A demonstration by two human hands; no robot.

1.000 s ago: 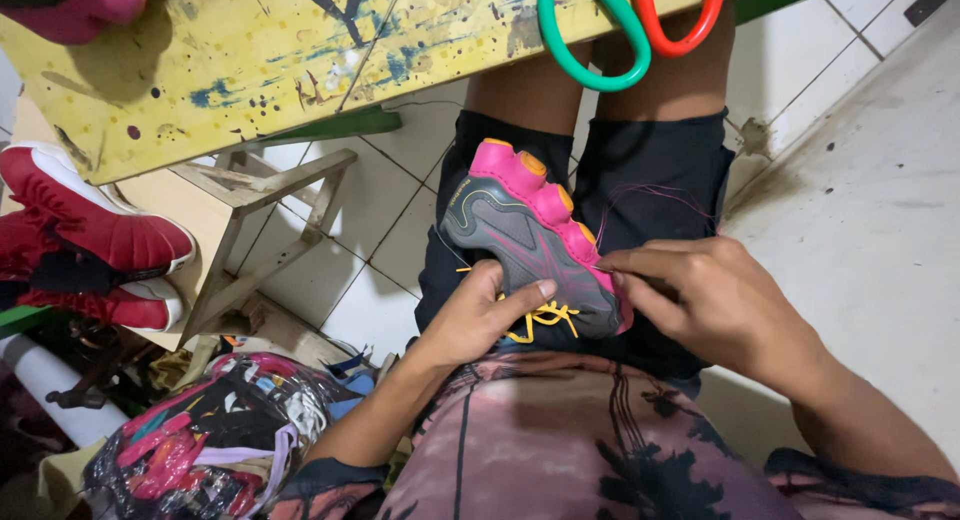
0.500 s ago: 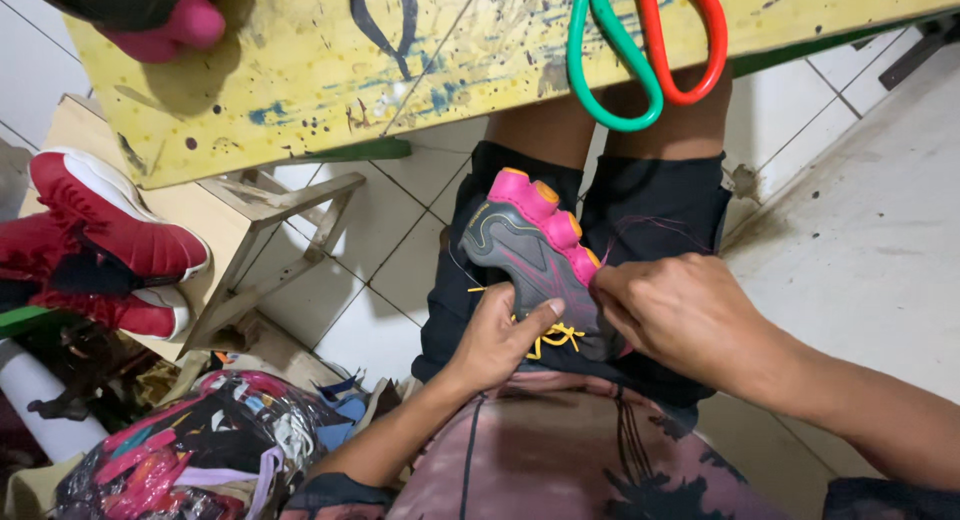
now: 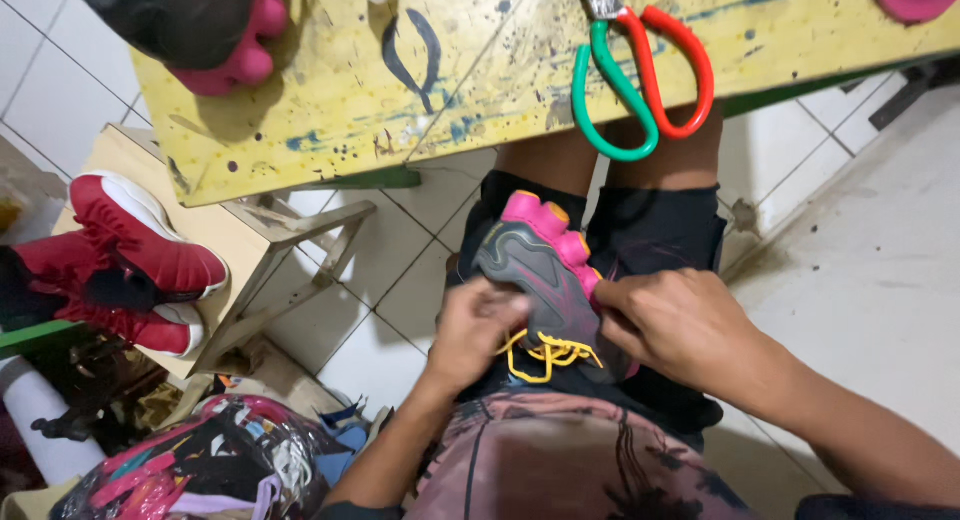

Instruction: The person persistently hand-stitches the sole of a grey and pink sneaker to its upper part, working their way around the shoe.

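So both hands are down on the lap, working a small grey sneaker (image 3: 540, 280) with a chunky pink sole. The left hand (image 3: 475, 330) sits on the near side of the shoe with its fingers curled together against the grey upper, thumb pressing near the lacing. The right hand (image 3: 680, 325) comes in from the other side, fingers closed and clamped on the pink sole edge. Between the two sets of fingertips, just below them, the yellow laces (image 3: 548, 352) hang out in a loose tangle, touching the shoe's tongue area. The shoe lies on the person's dark shorts (image 3: 660, 230), toe pointing away from the body.

Off past the left hand's knuckles, lower down on the floor, there's a clear bag (image 3: 200, 470) stuffed with colourful stuff. Further that way, a pair of red sneakers (image 3: 140, 260) with white soles sits on a pale wooden stool (image 3: 290, 240).

Beyond the fingertips, well apart from both hands, is a beat-up yellow table (image 3: 420, 90) covered in paint marks. On it, out past the right hand, lie scissors (image 3: 640, 80) with one green and one red handle loop. Far over past the left hand there's another dark shoe with a pink sole (image 3: 200, 30) resting on the table corner.
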